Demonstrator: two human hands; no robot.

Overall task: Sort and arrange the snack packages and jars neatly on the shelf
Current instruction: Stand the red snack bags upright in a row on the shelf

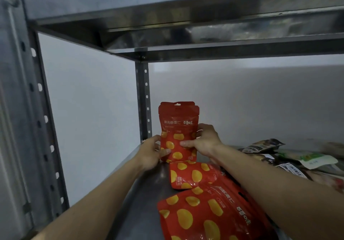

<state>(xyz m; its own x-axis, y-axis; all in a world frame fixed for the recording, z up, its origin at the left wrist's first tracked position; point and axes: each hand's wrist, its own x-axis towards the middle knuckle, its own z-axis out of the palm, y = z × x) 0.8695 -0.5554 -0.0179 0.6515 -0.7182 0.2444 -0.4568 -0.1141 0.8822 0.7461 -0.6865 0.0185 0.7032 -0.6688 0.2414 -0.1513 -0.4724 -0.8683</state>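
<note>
A red snack pouch [177, 120] printed with yellow chestnuts stands upright at the back left corner of the metal shelf [141, 198]. My left hand [150, 154] grips its lower left edge, thumb on the front. My right hand [204, 139] holds its right side, thumb across the front and fingers curled behind. A second pouch [188, 175] of the same kind lies flat just in front of it. A third, larger-looking one [204, 215] lies flat nearest to me, partly under my right forearm.
Several other snack packages [264, 145] in black, white and green [314, 159] lie in a loose heap at the right of the shelf. A perforated upright post [143, 98] stands behind the pouch. The shelf above [186, 33] hangs low overhead.
</note>
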